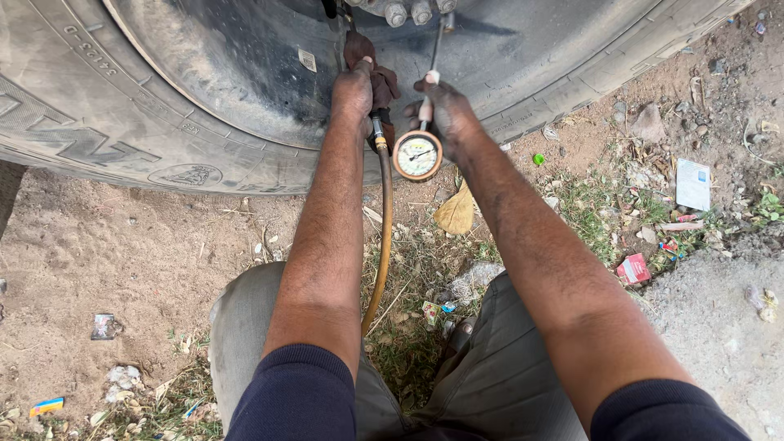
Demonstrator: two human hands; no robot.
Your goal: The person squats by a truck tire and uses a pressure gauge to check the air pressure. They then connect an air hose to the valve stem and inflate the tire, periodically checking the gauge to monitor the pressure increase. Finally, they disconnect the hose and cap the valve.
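Knees in grey trousers [506, 384] are squatting by the big black tyre [122, 106]; left hand [353, 91] is clamping a dark red rag [382, 82] and brass-tipped tan hose [382, 220] tight against the wheel, right hand [445, 110] is pinching the round dial pressure gauge [417, 154] face-up, readable.

Bright, even daylight — soft shadow under the tyre [163, 98], no glare, sharp focus throughout, wide-lens bending toward the edges.

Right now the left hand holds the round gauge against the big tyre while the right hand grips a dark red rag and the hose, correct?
Not quite: the hands are swapped. In the head view the right hand holds the gauge, and the left hand grips the rag and hose, against the tyre.
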